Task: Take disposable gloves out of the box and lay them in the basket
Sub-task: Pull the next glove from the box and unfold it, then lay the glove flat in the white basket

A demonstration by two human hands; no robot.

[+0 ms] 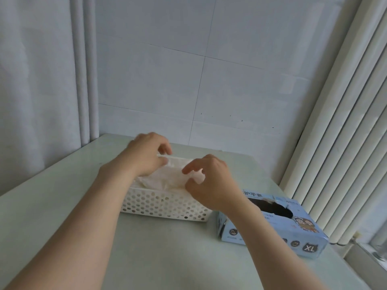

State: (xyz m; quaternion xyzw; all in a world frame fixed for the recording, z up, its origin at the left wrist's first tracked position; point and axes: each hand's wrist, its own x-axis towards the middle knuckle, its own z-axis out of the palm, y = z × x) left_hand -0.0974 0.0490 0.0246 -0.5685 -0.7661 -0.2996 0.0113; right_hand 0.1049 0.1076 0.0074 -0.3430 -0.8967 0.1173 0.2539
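stage: laying | gloves [161, 180] heaped in basket [159, 206] | right hand [209, 183] pinches a glove fold | left hand [144, 155] curled at far rim, grip unclear | box [293, 229] alongside, probably near empty

Two bare hands on two bare forearms.
The left hand [146, 155] and right hand [209, 183] are uncovered. The left forearm [83, 216] and right forearm [293, 248] run bare to the lower edge of the view, smooth and slim, widening toward the elbows.
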